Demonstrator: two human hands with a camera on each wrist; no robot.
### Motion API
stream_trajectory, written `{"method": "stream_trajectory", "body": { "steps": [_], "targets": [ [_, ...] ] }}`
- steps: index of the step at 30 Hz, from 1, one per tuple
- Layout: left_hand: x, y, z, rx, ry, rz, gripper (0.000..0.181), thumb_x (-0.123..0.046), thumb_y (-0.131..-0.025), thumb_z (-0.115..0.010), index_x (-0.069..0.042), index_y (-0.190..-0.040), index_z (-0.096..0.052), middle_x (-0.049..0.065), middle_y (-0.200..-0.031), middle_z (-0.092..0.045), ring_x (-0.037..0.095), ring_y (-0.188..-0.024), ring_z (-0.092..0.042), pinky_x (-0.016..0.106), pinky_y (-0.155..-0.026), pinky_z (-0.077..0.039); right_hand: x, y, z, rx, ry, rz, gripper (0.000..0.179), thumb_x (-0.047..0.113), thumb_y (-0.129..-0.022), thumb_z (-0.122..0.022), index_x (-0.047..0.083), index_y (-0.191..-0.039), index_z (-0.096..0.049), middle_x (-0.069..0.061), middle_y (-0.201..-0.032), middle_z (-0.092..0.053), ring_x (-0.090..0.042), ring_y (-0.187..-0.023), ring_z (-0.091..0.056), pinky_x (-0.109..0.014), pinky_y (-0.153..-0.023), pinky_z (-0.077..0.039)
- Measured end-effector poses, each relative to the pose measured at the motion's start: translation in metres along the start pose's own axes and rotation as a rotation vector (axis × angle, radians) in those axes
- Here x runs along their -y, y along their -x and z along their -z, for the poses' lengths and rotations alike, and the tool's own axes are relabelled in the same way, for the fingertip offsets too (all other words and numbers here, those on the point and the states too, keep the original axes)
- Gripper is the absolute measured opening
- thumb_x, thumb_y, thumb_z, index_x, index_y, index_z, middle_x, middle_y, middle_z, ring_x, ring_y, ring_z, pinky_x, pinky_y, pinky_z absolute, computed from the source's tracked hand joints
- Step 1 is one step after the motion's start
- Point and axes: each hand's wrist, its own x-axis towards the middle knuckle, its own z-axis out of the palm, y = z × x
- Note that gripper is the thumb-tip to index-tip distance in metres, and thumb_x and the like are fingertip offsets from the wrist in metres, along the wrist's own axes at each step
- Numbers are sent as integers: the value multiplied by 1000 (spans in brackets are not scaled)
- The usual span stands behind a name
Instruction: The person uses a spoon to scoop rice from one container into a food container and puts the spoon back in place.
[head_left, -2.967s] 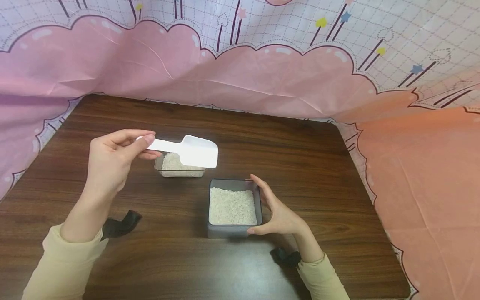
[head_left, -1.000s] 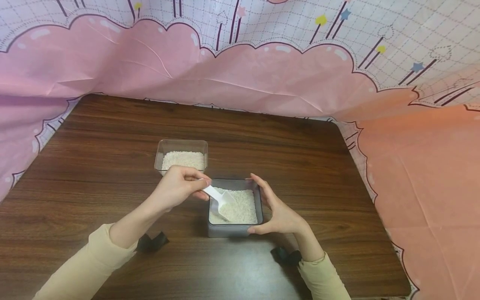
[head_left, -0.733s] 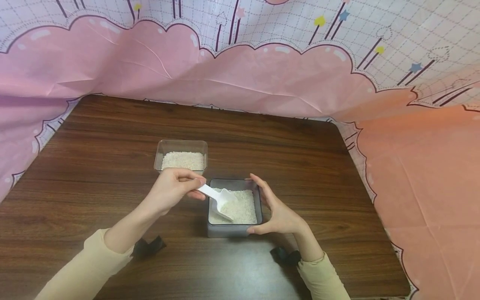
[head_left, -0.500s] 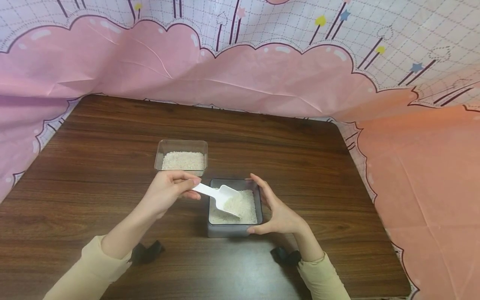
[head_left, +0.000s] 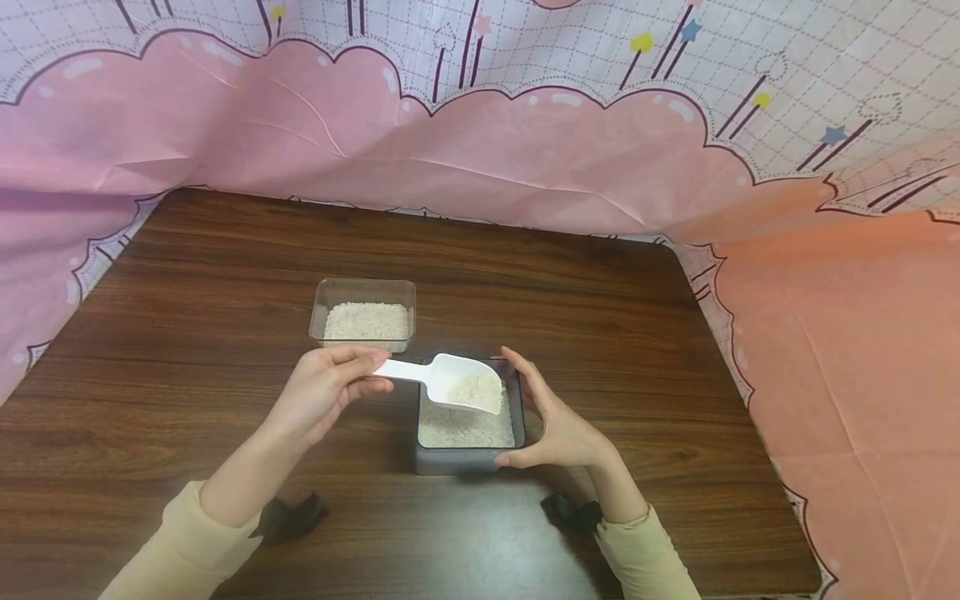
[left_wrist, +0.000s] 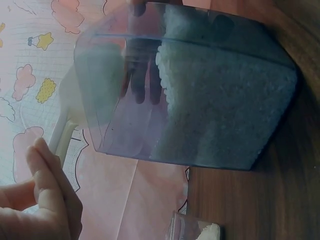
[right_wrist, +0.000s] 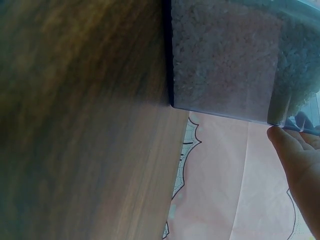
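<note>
The left hand (head_left: pixel 330 383) is pinching the handle end of a white scoop (head_left: pixel 450 377). The scoop is lying almost level, to the right of this hand, at the mouth of the grey container (head_left: pixel 453 463), and its bowl is carrying white grains that look like rice. The scoop is probably light and stiff; the handle is offering the proper hold, but the loaded bowl may be pulling the far end down. The right hand (head_left: pixel 558 429) is gripping the grey container, its thumb touching the near side and its fingers reaching the far side. With so many grains, it is likely weighing more, and its smooth walls may be slippery. Both forearms are slanting inwards from the near side. Beyond the left hand, a clear container (head_left: pixel 363 289) is holding more grains.
</note>
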Motion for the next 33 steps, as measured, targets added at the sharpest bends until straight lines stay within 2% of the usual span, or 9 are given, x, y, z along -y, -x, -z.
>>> {"method": "stream_trajectory", "body": {
  "steps": [6,9,14,21,28,33],
  "targets": [
    [-2,4,-2,-12,67,-10,15,-2,-97,-57,10,-104,-64,8,-98,-62,12,-74,-69,23,-80,-60,-1,0,0,-4,5,-6,125,10,-65,-91,28,-156,-8,-3,-160,-14,-26,-148,-14,-55,-119,-18],
    [-6,6,-2,-27,84,-21,11,-1,-97,-58,1,-97,-68,9,-98,-61,12,-74,-68,22,-79,-60,-1,0,-1,-1,5,5,124,10,-66,-91,26,-157,-7,-4,-161,-12,-27,-148,-12,-55,-119,-17],
    [-11,8,-1,-49,144,-51,19,3,-96,-57,-6,-87,-71,8,-94,-61,13,-72,-69,21,-75,-60,0,0,0,1,5,11,124,9,-66,-90,24,-157,-7,-4,-161,-10,-26,-149,-11,-55,-119,-16],
    [-22,12,3,-66,218,-92,23,4,-96,-55,-6,-85,-73,9,-98,-61,12,-71,-69,21,-75,-60,-1,0,0,1,7,10,124,9,-66,-90,24,-157,-8,-3,-162,-9,-26,-149,-9,-58,-119,-16],
    [-35,12,24,-89,383,-206,15,3,-95,-59,2,-91,-73,14,-101,-60,13,-72,-69,19,-72,-60,-2,1,0,10,0,10,124,8,-67,-90,25,-157,-6,-5,-161,-10,-29,-149,-8,-62,-118,-14],
    [-33,1,49,-167,443,-255,8,4,-92,-64,5,-91,-72,14,-97,-63,15,-71,-70,18,-69,-60,0,1,0,14,-6,13,124,8,-67,-90,26,-157,-6,-4,-161,-11,-29,-149,-7,-62,-118,-14]
  ]
}}
